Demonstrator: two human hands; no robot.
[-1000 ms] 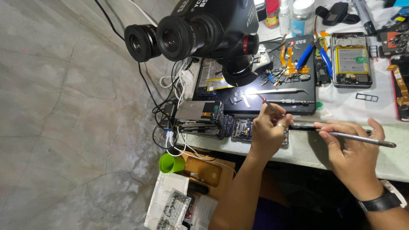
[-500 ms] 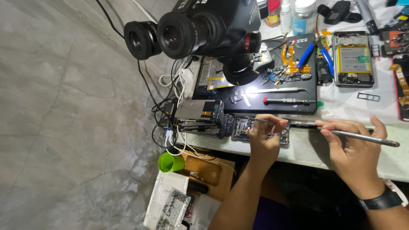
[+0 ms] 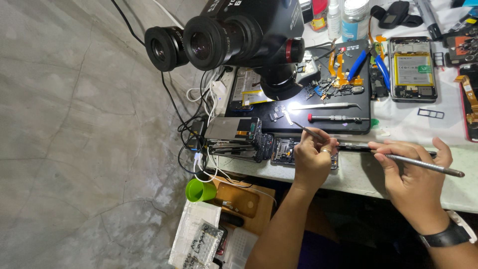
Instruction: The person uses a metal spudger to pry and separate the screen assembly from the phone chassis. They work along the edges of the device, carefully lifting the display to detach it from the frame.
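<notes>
The left hand [image 3: 311, 158] is curled closed around thin metal tweezers [image 3: 304, 130], whose tip points toward ten o'clock, up at the black work mat [image 3: 298, 117]. The right hand [image 3: 416, 175] pinches a slim grey metal tool [image 3: 425, 165] between thumb and fingers; the tool lies almost level, its free end toward three o'clock. Between the two hands, at the near edge of the desk [image 3: 448, 192], lies a dark opened phone [image 3: 351, 147], partly hidden by both hands, so whether the fingers press on it cannot be told.

At twelve o'clock from the left hand looms a black stereo microscope [image 3: 239, 35], its two eyepieces turned toward nine o'clock; its body covers part of the mat below. On the mat lie a second pair of tweezers [image 3: 326, 105], a red-capped screwdriver [image 3: 338, 118], loose orange flex cables [image 3: 343, 67] and blue plastic pry tools [image 3: 357, 65]. At one o'clock rests another opened phone with a yellow battery [image 3: 412, 69]. At nine o'clock from the left hand sits a metal holder block [image 3: 234, 137], with a tangle of black and white cables [image 3: 199, 109] beside it. Below the desk edge, at seven o'clock, stand a green cup [image 3: 199, 190] and a brown wooden box [image 3: 239, 199], above clear plastic bags [image 3: 196, 239]. The right wrist wears a black watch [image 3: 450, 234].
</notes>
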